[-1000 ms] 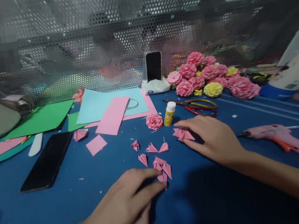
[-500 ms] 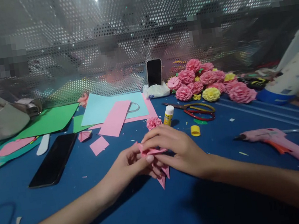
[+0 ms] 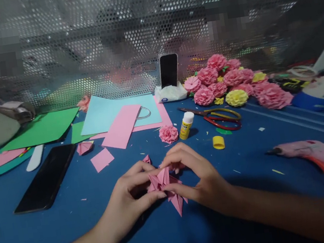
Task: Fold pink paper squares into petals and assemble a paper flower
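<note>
Between my two hands is a pink folded-paper flower (image 3: pixel 161 180) with pointed petals, one tip pointing down toward me. My left hand (image 3: pixel 127 194) grips its left side, thumb in front and fingers behind. On the other side my right hand (image 3: pixel 197 172) pinches the paper between thumb and fingers. Parts of the flower are hidden by my fingers. Just beyond my hands lie a small finished pink paper flower (image 3: pixel 168 134) and an uncapped glue stick (image 3: pixel 186 125) standing upright. Its yellow cap (image 3: pixel 218 142) rests to the right.
Scissors (image 3: pixel 215 116) and a heap of paper flowers (image 3: pixel 219 81) lie back right, a pink glue gun (image 3: pixel 308 153) at right. Pink square paper (image 3: pixel 102 159), a black phone (image 3: pixel 46 178) and green sheets (image 3: pixel 42 128) are left. A perforated metal panel (image 3: pixel 82 68) closes off the back.
My right hand's fingers have lifted off the flower's top, so more of its pointed petals shows. The view has shifted slightly.
</note>
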`<state>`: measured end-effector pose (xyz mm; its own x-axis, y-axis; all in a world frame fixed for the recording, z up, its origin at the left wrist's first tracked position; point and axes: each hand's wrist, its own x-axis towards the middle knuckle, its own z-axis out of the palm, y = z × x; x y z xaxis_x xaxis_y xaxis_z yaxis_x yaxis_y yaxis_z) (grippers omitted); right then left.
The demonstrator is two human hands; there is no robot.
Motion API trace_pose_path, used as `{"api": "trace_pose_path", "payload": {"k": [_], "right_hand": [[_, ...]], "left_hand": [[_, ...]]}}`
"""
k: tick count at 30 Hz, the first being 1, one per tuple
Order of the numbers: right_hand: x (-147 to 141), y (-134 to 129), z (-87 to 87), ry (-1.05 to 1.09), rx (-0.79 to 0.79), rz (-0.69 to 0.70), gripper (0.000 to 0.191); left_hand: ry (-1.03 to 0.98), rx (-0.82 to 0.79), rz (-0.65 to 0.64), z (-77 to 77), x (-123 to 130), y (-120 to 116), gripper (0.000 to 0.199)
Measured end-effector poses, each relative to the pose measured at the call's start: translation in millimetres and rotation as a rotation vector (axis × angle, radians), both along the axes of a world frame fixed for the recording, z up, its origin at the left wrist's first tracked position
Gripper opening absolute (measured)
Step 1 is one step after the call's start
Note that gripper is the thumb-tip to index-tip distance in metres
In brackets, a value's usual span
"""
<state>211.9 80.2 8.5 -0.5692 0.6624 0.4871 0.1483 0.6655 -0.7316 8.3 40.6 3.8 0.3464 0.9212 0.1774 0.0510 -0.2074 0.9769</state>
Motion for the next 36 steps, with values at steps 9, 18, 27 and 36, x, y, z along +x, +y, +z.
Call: {"api": "trace_pose_path", "payload": {"k": [9,18,27,36], "right_hand": [[2.3,3.2,-1.4,0.039,-0.081,-0.015,0.031],[3.0,0.0,-0.6,0.113,-0.232,0.004,0.023],[-0.6,-1.0,-3.2,0.042,-0.336,0.005,0.016],[0.0,-0.8,-0.9,0.081,-0.332,0.03,0.007]], "left_hand": [[0.057,-0.01,-0.002,2.6,-4.0,-0.8,0.026],[-0.074,-0.093,0.103,-6.4,-2.1,-1.9,0.027],[-0.155,-0.051,0.179,-1.8,-0.3,-3.9,0.024],[-0.17,-0.032,0.208,-1.0,-2.6,-5.1,0.026]]}}
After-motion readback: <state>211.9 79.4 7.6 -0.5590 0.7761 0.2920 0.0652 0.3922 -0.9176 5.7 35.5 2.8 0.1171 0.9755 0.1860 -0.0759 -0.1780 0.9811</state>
